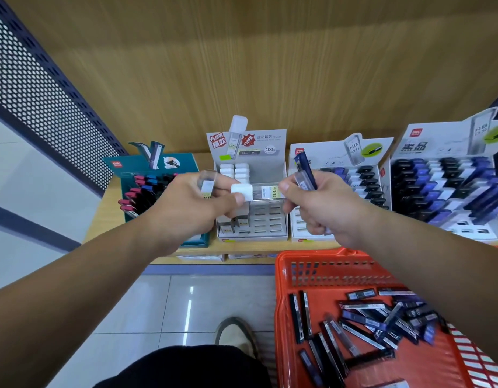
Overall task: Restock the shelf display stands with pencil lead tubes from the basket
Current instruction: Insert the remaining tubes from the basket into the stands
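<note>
A clear lead tube with a white cap lies level between my two hands, above the white display stand. My left hand pinches its capped end and also holds a second clear tube upright. My right hand touches the tube's other end with the thumb and grips a dark blue tube together with a clear one. The orange basket at the lower right holds several dark lead tubes.
On the wooden shelf stand a teal stand at the left and two white stands with black, blue and white tubes at the right. A perforated metal panel closes the left side. Below are floor tiles and my shoe.
</note>
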